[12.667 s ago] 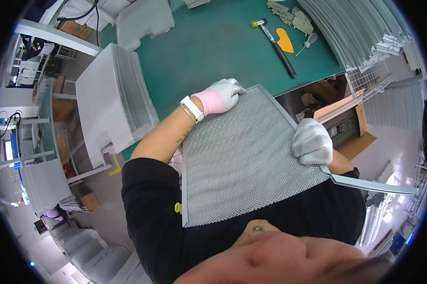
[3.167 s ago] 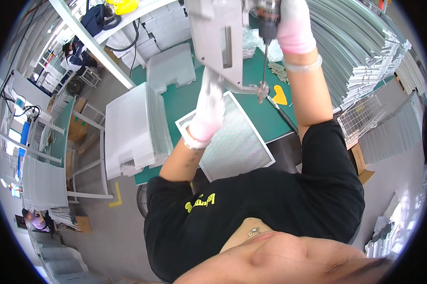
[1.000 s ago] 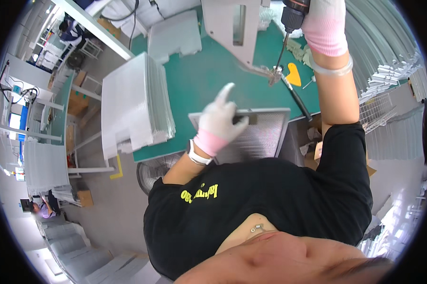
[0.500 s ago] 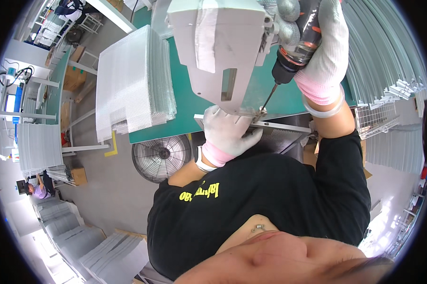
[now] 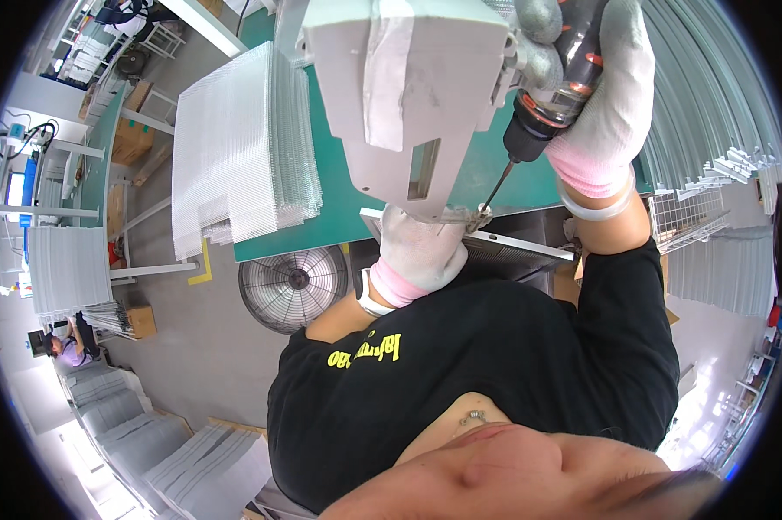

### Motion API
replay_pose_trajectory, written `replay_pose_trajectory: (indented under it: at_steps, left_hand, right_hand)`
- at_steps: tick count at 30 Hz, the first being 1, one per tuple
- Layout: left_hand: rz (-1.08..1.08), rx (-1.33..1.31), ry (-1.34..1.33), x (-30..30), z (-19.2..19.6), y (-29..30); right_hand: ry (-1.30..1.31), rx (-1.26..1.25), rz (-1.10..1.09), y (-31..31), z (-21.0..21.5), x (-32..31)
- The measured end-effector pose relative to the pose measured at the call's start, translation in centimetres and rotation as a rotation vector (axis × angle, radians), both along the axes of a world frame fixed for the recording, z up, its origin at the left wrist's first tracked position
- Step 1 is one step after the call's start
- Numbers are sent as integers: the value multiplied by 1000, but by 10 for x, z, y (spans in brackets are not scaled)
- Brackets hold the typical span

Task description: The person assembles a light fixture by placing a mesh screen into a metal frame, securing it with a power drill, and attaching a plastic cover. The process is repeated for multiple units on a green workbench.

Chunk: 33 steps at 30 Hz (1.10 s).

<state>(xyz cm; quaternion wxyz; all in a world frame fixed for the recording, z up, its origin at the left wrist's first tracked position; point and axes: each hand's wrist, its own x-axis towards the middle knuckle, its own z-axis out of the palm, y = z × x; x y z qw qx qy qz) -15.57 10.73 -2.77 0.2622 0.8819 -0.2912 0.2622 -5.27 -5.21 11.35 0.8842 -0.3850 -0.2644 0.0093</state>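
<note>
Watching the head view here: the right hand (image 5: 612, 95) is up high at the far right, gloved in white with a pink cuff, fingers wrapped tight around a power driver (image 5: 554, 82). The driver points down and to the left, and its thin bit (image 5: 498, 186) comes down to the corner of a metal frame (image 5: 517, 245) that sits at the near edge of the green counter (image 5: 339, 217). The bit tip looks like it's touching the frame corner or right at it, but it's too small for me to say whether there's a screw under it.

The left hand (image 5: 421, 251), same kind of glove plus a watch at the wrist, is pressed against the frame just left of the bit. Its fingers are curled over the frame edge, gripping it. A big grey housing (image 5: 408, 95) hangs over the counter and covers the fingertips, so I can't see exactly how far they reach.

On the left side of the counter there's a tall stack of white mesh panels (image 5: 239, 147). Below the counter edge a round fan (image 5: 291, 286) stands on the floor. More mesh stacks (image 5: 61, 269) sit far left, and another person (image 5: 66, 351) is over there, well apart from all this.
</note>
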Motion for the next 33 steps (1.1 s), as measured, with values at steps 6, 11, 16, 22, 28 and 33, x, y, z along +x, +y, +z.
replay_pose_trajectory:
  at_steps: [6, 11, 16, 22, 28, 33]
  left_hand:
    - [-32, -105, 52, -3, 0, -6]
    - [-168, -109, 164, -1, -14, -10]
    - [-150, -61, 56, -1, -8, -14]
    - [-165, 8, 26, -1, -8, -7]
    - [-193, 92, 90, -2, -17, -4]
    - [-199, 67, 125, 3, -18, -7]
  right_hand:
    - [-173, -86, 220, -5, -26, 4]
    - [-97, -210, 176, 11, -36, -21]
    - [-107, -54, 305, 10, -51, -13]
    - [-72, -33, 354, 9, -62, -14]
    - [-21, -1, 403, 6, -69, -9]
    - [-3, 59, 363, 1, -65, -4]
